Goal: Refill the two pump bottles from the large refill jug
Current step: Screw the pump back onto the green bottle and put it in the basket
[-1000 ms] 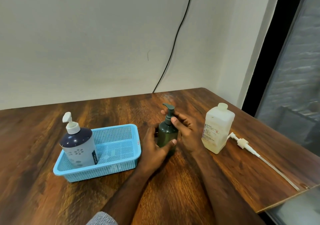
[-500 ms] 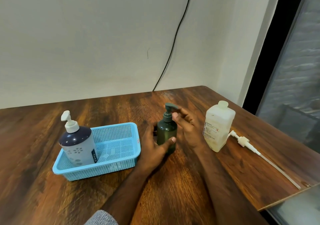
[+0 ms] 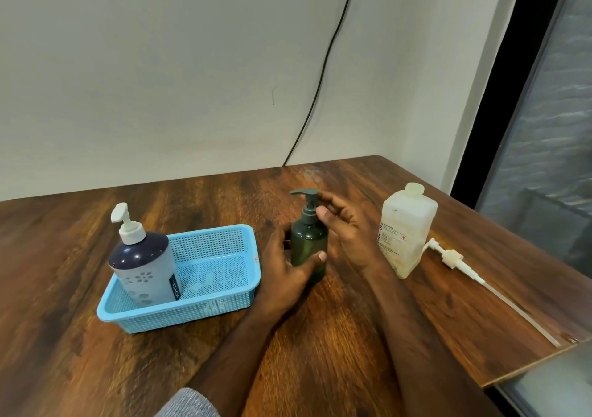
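Observation:
A small dark green pump bottle (image 3: 307,243) stands upright on the wooden table (image 3: 336,336). My left hand (image 3: 285,272) grips its body from the left, thumb across the front. My right hand (image 3: 346,234) pinches the pump collar at the bottle's neck, fingers behind the pump head. A larger pump bottle (image 3: 144,262) with a navy top and white pump stands in the left end of a blue mesh basket (image 3: 221,301). The translucent refill jug (image 3: 407,230) stands uncapped to the right of my right hand.
A loose white pump with a long dip tube (image 3: 474,279) lies on the table right of the jug, reaching toward the table's right edge. A black cable (image 3: 323,73) runs down the wall behind. A dark window frame stands at far right.
My right hand has shifted up from the bottle's shoulder to the pump collar. The pump head now points left. My left hand keeps its grip on the body.

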Demonstrator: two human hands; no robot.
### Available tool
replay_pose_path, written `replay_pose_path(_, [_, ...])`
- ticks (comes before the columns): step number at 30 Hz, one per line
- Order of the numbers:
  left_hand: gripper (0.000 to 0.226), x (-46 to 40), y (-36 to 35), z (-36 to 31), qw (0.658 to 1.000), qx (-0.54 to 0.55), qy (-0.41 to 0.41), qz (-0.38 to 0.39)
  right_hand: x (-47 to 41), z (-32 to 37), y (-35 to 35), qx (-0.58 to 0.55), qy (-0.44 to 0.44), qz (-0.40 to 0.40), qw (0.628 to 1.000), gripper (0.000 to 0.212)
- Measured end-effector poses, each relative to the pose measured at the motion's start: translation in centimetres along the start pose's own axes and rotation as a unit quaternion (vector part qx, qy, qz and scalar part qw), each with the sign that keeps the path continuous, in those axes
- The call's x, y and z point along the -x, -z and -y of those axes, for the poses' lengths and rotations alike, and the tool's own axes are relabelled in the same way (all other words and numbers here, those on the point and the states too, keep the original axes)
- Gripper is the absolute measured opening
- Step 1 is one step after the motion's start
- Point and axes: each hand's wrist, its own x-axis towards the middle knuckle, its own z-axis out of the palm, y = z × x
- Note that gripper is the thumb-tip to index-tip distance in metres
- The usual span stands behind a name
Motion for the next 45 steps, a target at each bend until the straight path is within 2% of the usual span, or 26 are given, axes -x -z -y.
replay_pose_path(3, [0.053,0.0,-0.1,0.0,1.0,0.002,-0.003,-0.002,0.0,0.0,0.3,0.026,-0.009,0.016,1.0,0.025])
replay_pose_path(5, [0.055,0.0,0.0,0.1,1.0,0.003,-0.001,-0.001,0.0,0.0,0.0,0.042,-0.003,-0.035,0.998,0.023])
replay_pose_path(7, [0.056,0.0,0.0,0.1,1.0,0.001,0.005,0.004,0.0,-0.4,-0.3,0.092,0.011,-0.076,0.993,0.032])
replay_pose_path(9, [0.056,0.0,0.1,0.2,1.0,0.002,0.01,0.01,0.0,-0.4,-0.7,0.098,-0.006,-0.054,0.994,0.039])
replay_pose_path(12, [0.058,-0.1,0.0,0.2,1.0,0.004,0.008,0.009,0.0,-0.1,-0.4,0.001,-0.014,0.013,1.0,0.037])
replay_pose_path(14, [0.059,0.0,0.0,0.2,1.0,0.001,0.008,0.005,0.1,0.0,0.0,-0.001,0.005,0.03,1.0,0.031])
replay_pose_path(17, [0.055,-0.1,-0.1,0.2,1.0,0.0,0.005,0.0,0.2,0.0,-0.4,0.049,0.002,-0.043,0.998,0.026])
replay_pose_path(20, [0.055,-0.1,0.0,-0.1,1.0,-0.006,0.002,0.011,0.2,-0.1,-1.2,0.116,-0.013,-0.094,0.989,0.044])
replay_pose_path(22, [0.056,-0.1,0.1,0.0,1.0,0.002,0.007,0.011,0.1,-0.1,-1.3,0.106,-0.028,-0.054,0.993,0.046])
replay_pose_path(24, [0.055,-0.1,0.1,0.0,1.0,0.004,0.007,0.006,0.1,0.0,-0.9,0.032,-0.016,-0.003,0.999,0.035])
replay_pose_path(26, [0.055,-0.1,0.0,0.2,1.0,0.002,0.002,-0.001,0.3,0.2,-0.6,0.0,0.002,0.008,1.0,0.024])
replay_pose_path(30, [0.054,-0.2,0.0,0.1,1.0,0.0,0.004,0.004,0.1,0.0,-1.0,0.081,0.003,-0.105,0.991,0.026])
replay_pose_path(32, [0.055,-0.2,0.0,0.1,1.0,0.001,0.01,0.009,0.0,-0.1,-0.9,0.101,0.011,-0.121,0.988,0.03])
replay_pose_path(35, [0.055,-0.2,0.1,0.2,1.0,0.009,0.019,0.018,0.2,0.4,-0.4,0.068,-0.002,-0.061,0.996,0.026])
replay_pose_path(37, [0.055,-0.2,0.0,0.2,1.0,0.017,0.017,0.015,0.3,0.4,-0.2,0.04,-0.011,0.003,0.999,0.031])
replay_pose_path(39, [0.057,-0.2,0.0,0.4,1.0,0.023,0.014,0.011,0.3,0.0,-0.2,0.012,-0.024,0.033,0.999,0.033])
replay_pose_path(45, [0.055,-0.3,-0.3,0.6,1.0,-0.003,-0.012,0.001,0.2,0.0,-0.7,0.039,-0.008,-0.032,0.999,0.031])
